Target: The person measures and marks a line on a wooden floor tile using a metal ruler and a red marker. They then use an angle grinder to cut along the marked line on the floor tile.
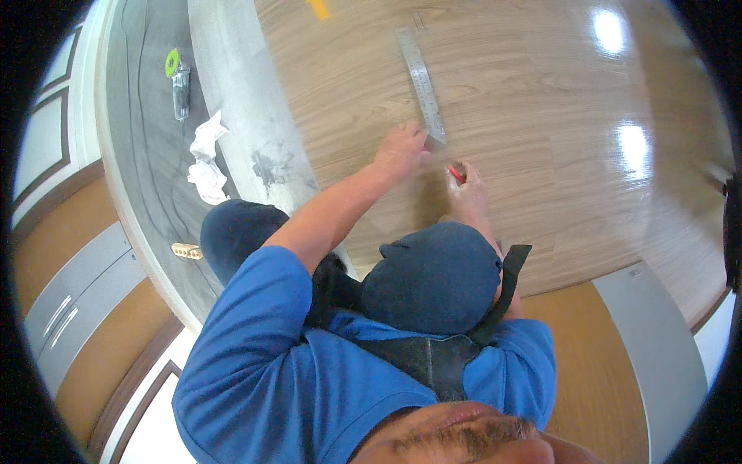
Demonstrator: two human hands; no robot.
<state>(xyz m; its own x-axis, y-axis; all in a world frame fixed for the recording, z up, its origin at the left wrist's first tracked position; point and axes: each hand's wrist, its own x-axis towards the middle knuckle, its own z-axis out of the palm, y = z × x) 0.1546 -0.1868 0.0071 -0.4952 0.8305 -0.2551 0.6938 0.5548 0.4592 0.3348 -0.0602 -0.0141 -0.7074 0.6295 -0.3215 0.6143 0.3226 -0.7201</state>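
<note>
A long metal ruler [421,81] with dark markings lies on the wood-look floor ahead of me. My left hand [402,151] reaches to its near end, fingers bent down and gripping there; the fingertips are partly blurred. Close by on the right, my right hand [468,197] is closed around a slim red tool [457,175]. Only a short red part of it shows, so I cannot tell whether it is a pencil or a knife. The red tool is just short of the ruler's near end.
Left of the planks runs a pale grey strip [239,85] with dark smudges. On the darker grey floor lie crumpled white paper [207,182], a green roll [172,62], a clear-wrapped item [182,91] and a small wooden block with holes [187,250]. My knees [433,278] flank the work.
</note>
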